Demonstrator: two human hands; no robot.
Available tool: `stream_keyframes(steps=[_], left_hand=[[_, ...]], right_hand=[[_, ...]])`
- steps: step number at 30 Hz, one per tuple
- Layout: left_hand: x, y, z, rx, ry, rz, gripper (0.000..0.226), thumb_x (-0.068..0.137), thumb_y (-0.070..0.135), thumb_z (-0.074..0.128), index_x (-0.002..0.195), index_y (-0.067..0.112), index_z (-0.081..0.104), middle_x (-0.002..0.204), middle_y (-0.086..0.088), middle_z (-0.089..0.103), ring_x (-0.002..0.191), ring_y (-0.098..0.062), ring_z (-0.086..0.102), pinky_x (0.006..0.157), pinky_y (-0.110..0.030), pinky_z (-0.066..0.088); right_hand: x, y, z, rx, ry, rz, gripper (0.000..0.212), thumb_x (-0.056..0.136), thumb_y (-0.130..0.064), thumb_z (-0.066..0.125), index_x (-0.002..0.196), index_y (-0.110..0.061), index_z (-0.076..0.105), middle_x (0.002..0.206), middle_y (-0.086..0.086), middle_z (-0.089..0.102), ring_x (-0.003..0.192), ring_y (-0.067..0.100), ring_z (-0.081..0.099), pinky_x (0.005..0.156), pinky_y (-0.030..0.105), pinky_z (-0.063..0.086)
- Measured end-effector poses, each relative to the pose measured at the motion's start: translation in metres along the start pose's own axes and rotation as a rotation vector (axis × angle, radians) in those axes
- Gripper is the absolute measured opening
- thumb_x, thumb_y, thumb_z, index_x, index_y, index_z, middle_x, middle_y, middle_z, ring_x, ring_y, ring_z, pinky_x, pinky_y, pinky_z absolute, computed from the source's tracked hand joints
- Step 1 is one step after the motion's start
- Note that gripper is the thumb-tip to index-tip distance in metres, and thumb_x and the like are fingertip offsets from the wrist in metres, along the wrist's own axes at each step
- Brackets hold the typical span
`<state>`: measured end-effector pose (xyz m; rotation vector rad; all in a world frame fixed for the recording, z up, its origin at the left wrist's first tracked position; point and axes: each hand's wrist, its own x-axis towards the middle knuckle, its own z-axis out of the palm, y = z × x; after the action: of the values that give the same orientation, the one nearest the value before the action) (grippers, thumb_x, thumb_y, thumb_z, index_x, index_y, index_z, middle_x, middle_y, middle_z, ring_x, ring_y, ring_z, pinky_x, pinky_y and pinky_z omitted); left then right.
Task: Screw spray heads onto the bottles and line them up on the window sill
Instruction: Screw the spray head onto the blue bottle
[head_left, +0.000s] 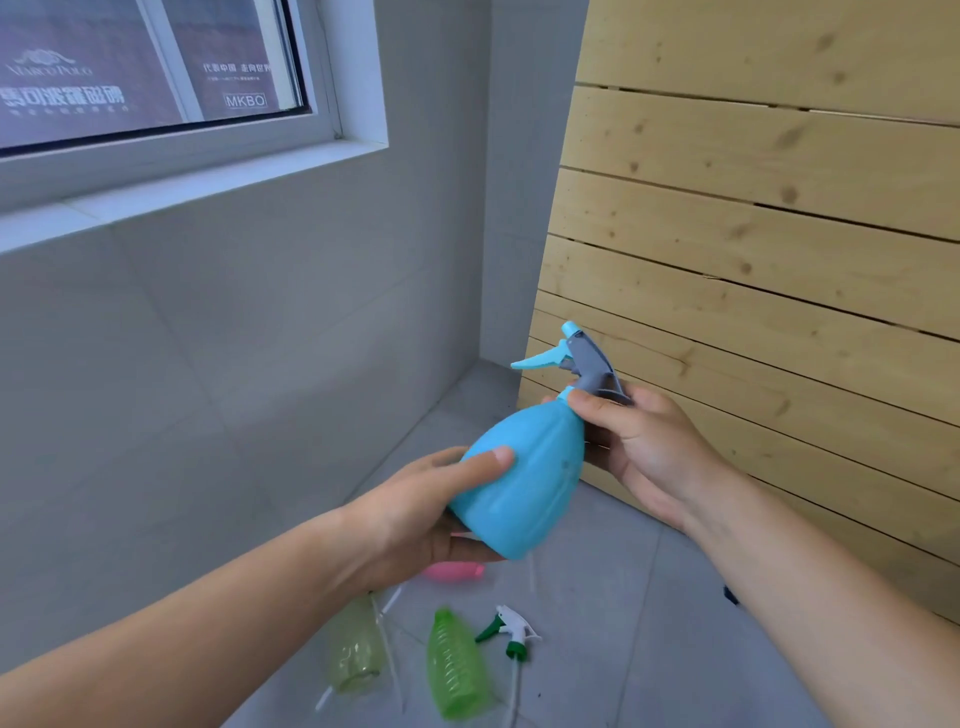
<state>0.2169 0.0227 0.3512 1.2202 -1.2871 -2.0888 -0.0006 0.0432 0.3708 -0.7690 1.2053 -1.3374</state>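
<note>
A light blue bottle (524, 478) is tilted in the air between my hands. My left hand (415, 514) grips its wide base. A grey and blue spray head (584, 358) sits on the bottle's neck, and my right hand (639, 441) is closed around the neck and collar there. On the floor below lie a green ribbed bottle (457, 667), a pale yellow-green bottle (356, 649) and a pink bottle (457, 570), mostly hidden by my left hand. A white and green spray head (511, 631) with its tube lies beside the green bottle. The white window sill (192, 192) runs at the upper left.
A slatted wooden panel (753, 249) leans close on the right. Grey tiled wall stands below the window (156, 67), meeting a grey tiled floor (649, 649). Loose dip tubes (389, 603) lie on the floor near the bottles.
</note>
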Motion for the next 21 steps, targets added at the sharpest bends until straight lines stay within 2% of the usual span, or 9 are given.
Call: stream_keyframes(steps=[2, 4, 7, 8, 10, 12, 14, 18, 21], left_hand=[[-0.002, -0.001, 0.006, 0.224, 0.041, 0.087, 0.079, 0.059, 0.042, 0.091, 0.13, 0.02, 0.063, 0.12, -0.008, 0.077, 0.108, -0.029, 0.076, 0.097, -0.054, 0.059], [-0.002, -0.001, 0.008, 0.359, 0.078, 0.138, 0.08, 0.056, 0.045, 0.092, 0.128, 0.026, 0.061, 0.117, -0.002, 0.077, 0.103, -0.021, 0.077, 0.094, -0.048, 0.062], [0.0, -0.002, 0.004, 0.196, -0.056, 0.088, 0.062, 0.075, 0.052, 0.078, 0.13, 0.026, 0.064, 0.123, -0.003, 0.077, 0.111, -0.023, 0.075, 0.1, -0.046, 0.058], [0.001, -0.003, 0.002, 0.142, -0.101, 0.064, 0.054, 0.081, 0.05, 0.071, 0.129, 0.025, 0.066, 0.123, -0.004, 0.077, 0.111, -0.023, 0.075, 0.097, -0.042, 0.059], [0.001, -0.004, -0.002, 0.076, -0.16, 0.061, 0.045, 0.085, 0.044, 0.066, 0.126, 0.024, 0.069, 0.119, -0.005, 0.079, 0.105, -0.021, 0.076, 0.087, -0.035, 0.061], [0.0, -0.006, -0.001, 0.082, -0.18, 0.09, 0.046, 0.083, 0.042, 0.071, 0.125, 0.023, 0.069, 0.118, -0.007, 0.078, 0.102, -0.023, 0.076, 0.086, -0.037, 0.062], [0.0, -0.006, 0.005, 0.177, -0.091, 0.138, 0.058, 0.074, 0.048, 0.078, 0.124, 0.022, 0.066, 0.117, -0.009, 0.078, 0.1, -0.025, 0.077, 0.088, -0.044, 0.061], [-0.001, -0.005, 0.018, 0.351, 0.196, 0.275, 0.072, 0.056, 0.057, 0.084, 0.113, 0.022, 0.059, 0.103, -0.003, 0.076, 0.094, -0.026, 0.077, 0.077, -0.04, 0.063], [-0.002, -0.005, 0.014, 0.351, 0.105, 0.217, 0.071, 0.06, 0.064, 0.081, 0.116, 0.027, 0.061, 0.109, -0.001, 0.076, 0.097, -0.02, 0.077, 0.085, -0.041, 0.063]], right_hand=[[0.0, 0.004, 0.004, -0.032, -0.007, 0.002, 0.024, 0.089, -0.009, 0.066, 0.112, -0.003, 0.067, 0.102, 0.013, 0.076, 0.091, 0.025, 0.072, 0.082, 0.038, 0.056], [0.001, 0.005, 0.008, -0.038, -0.011, 0.001, 0.021, 0.088, -0.009, 0.067, 0.109, -0.004, 0.069, 0.1, 0.013, 0.076, 0.093, 0.026, 0.071, 0.087, 0.039, 0.057], [0.0, 0.003, 0.012, -0.04, -0.05, 0.008, 0.023, 0.088, -0.011, 0.068, 0.109, -0.001, 0.069, 0.107, 0.015, 0.076, 0.096, 0.028, 0.07, 0.093, 0.041, 0.055], [-0.001, 0.003, 0.013, -0.036, -0.074, 0.019, 0.025, 0.088, -0.012, 0.067, 0.11, 0.0, 0.069, 0.111, 0.016, 0.075, 0.098, 0.029, 0.07, 0.094, 0.04, 0.055], [-0.005, 0.003, 0.015, -0.01, -0.116, 0.042, 0.028, 0.089, -0.013, 0.067, 0.112, 0.002, 0.067, 0.115, 0.017, 0.074, 0.101, 0.03, 0.069, 0.096, 0.041, 0.054], [-0.007, 0.005, 0.016, 0.005, -0.134, 0.044, 0.027, 0.089, -0.013, 0.066, 0.11, 0.003, 0.068, 0.114, 0.018, 0.074, 0.104, 0.033, 0.069, 0.098, 0.043, 0.053], [-0.007, 0.007, 0.02, 0.005, -0.106, 0.025, 0.019, 0.089, -0.01, 0.066, 0.103, 0.0, 0.07, 0.109, 0.018, 0.075, 0.1, 0.032, 0.069, 0.096, 0.041, 0.054], [-0.004, 0.009, 0.023, 0.036, -0.036, -0.008, 0.016, 0.089, -0.007, 0.065, 0.103, -0.001, 0.07, 0.104, 0.018, 0.075, 0.096, 0.029, 0.069, 0.093, 0.039, 0.056], [-0.005, 0.006, 0.022, 0.014, -0.049, 0.013, 0.016, 0.088, -0.01, 0.067, 0.1, 0.0, 0.071, 0.103, 0.017, 0.075, 0.093, 0.028, 0.069, 0.089, 0.037, 0.056]])
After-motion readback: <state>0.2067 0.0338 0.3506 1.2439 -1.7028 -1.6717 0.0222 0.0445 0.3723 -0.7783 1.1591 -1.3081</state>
